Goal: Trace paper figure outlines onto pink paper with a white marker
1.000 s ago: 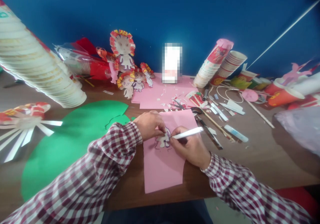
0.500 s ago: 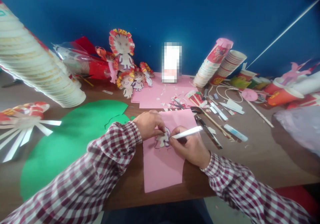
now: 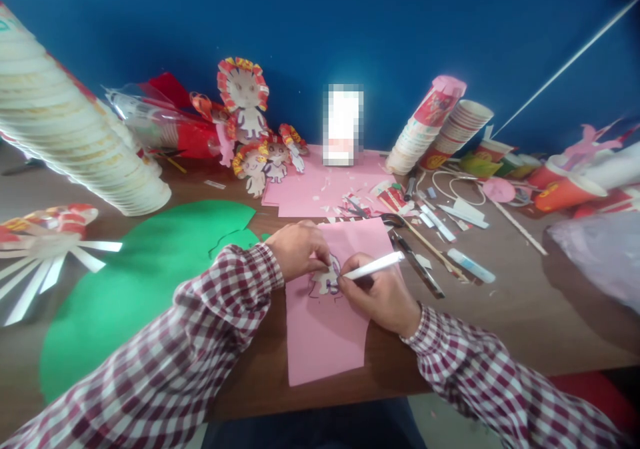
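A pink sheet of paper [image 3: 325, 342] lies on the table in front of me. On it rests a small white paper cutout [image 3: 327, 279] of a figure, with dark pen lines around its lower edge. My left hand [image 3: 300, 252] is closed, thumb and fingertips together at the cutout's upper left, holding it against the sheet. A white pen [image 3: 376, 265] is gripped in my right hand [image 3: 383, 295], its tip end at the cutout's right edge. The fingers cover the exact tip.
Green paper [image 3: 135, 289] spreads at left beside a stack of paper cups [image 3: 95, 129]. Paper figures [image 3: 245, 95] stand at the back. Scissors [image 3: 356, 205], a box cutter [image 3: 420, 265] and a glue tube [image 3: 471, 265] lie nearby. More cup stacks [image 3: 417, 129] lean at back right.
Almost nothing differs. The pen's back end has dipped very slightly; both hands, the cutout and the pink sheet stay in place.
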Demonstrator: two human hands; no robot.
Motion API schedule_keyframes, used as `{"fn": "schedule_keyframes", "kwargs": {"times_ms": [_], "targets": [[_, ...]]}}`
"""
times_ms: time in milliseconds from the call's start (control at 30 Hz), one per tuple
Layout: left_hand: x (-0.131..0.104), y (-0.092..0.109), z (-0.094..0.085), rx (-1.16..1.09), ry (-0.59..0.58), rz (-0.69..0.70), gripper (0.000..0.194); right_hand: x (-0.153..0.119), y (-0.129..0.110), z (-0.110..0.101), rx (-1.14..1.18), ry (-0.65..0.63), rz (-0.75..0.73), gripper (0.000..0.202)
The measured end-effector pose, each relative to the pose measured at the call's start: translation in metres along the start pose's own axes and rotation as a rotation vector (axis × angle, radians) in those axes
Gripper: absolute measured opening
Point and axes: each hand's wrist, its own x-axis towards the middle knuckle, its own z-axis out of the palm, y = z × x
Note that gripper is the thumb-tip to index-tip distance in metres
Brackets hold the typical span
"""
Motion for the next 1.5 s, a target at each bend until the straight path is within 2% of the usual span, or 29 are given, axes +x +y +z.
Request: {"fn": "schedule_keyframes", "kwargs": {"times_ms": [267, 500, 733, 1500], "targets": [[0.0002, 0.0020, -0.0006, 0.009, -0.015, -0.012, 0.010, -0.0013, 0.0023, -0.0002, 0.073, -0.084, 0.031, 0.006], [0.0005, 0.0009, -0.0001, 0.000, -0.004, -0.009, 0.011, 0.0004, 0.0002, -0.0008, 0.064, -0.032, 0.028, 0.006], [0.0003, 0.0006, 0.0001, 0.001, -0.001, -0.009, 0.011, -0.0023, 0.0051, 0.0021, 0.123, -0.093, 0.056, 0.004], [0.0006, 0.0027, -0.0010, 0.002, -0.009, -0.026, 0.009, -0.0039, 0.0062, 0.0024, 0.166, -0.111, 0.081, 0.007]]}}
